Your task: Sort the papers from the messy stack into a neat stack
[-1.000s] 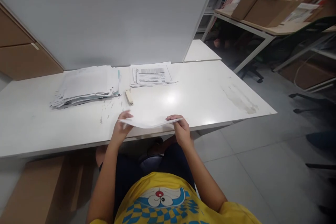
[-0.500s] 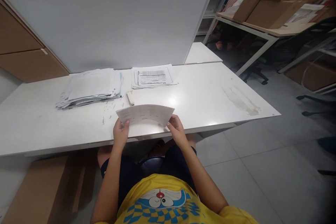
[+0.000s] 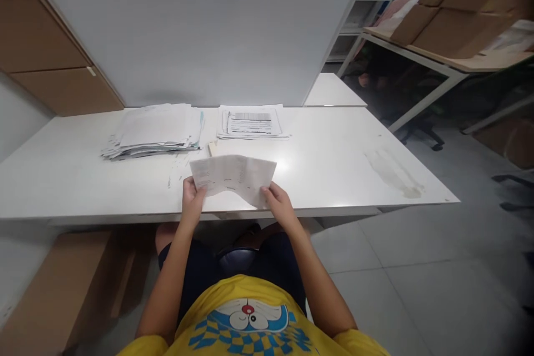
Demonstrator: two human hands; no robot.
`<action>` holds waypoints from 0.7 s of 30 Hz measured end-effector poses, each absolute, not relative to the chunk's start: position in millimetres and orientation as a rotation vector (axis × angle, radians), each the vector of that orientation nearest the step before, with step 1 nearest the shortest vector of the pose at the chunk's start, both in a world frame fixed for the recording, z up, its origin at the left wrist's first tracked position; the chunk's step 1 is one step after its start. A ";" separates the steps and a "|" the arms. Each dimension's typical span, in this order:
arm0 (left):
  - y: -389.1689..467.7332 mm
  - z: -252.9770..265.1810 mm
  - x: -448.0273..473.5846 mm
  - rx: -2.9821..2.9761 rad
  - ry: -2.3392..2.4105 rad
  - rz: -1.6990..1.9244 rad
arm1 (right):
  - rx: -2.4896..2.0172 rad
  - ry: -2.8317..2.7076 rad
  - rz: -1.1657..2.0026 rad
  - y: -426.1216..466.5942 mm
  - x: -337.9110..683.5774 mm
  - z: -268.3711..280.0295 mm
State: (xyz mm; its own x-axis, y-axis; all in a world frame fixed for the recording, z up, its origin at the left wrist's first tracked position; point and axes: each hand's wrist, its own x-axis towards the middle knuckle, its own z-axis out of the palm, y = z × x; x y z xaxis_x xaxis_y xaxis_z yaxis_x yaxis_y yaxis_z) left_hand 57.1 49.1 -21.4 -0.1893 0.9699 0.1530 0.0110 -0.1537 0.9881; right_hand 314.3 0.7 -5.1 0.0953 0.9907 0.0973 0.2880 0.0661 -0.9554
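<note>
A printed sheet of paper point(image 3: 233, 173) is held up over the desk's front edge, bowed in the middle. My left hand point(image 3: 193, 200) pinches its left side with the thumb on the near face. My right hand point(image 3: 277, 200) grips the right side in the same way. Whether it is one sheet or more, I cannot tell. Just behind it lies a small cream-coloured object point(image 3: 212, 148), mostly hidden by the paper. Farther back are a tall, uneven stack of papers point(image 3: 156, 128) on the left and a lower stack of printed sheets point(image 3: 252, 122) on the right.
The white desk point(image 3: 325, 161) runs across the view, with a smeared mark point(image 3: 394, 175) at its right. A pale panel point(image 3: 200, 28) rises behind it. Cardboard boxes point(image 3: 54, 61) stand at the left, and another cardboard box point(image 3: 67, 283) is under the desk. Boxes also sit on a second table point(image 3: 459, 61).
The paper has bent more sharply, its middle pushed up into a fold-like curve, and it now covers more of the cream object. The head view has shifted slightly left. Both hands keep their hold.
</note>
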 end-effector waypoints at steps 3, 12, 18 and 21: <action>54.5 -22.2 54.3 1.095 1.278 1.488 | -1.476 -1.391 0.924 14.1 327.2 -5.6; 69.8 -10.5 57.5 1.474 1.524 1.489 | -1.526 -1.250 1.308 67.4 355.1 -9.4; 125.0 -1.6 51.1 2.132 1.403 1.078 | -1.544 -1.058 1.360 65.3 358.0 -5.9; 140.6 -7.2 49.2 2.231 1.389 0.915 | -1.536 -1.009 1.274 58.8 354.5 -6.8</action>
State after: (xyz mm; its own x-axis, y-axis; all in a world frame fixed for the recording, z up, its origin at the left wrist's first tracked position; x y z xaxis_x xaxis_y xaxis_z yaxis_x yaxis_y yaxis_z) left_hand 49.2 140.6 -7.2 0.3083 0.8904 0.3350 0.6592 -0.4538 0.5996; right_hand 354.5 58.8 -6.8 0.1452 0.9496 -0.2778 0.0531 -0.2879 -0.9562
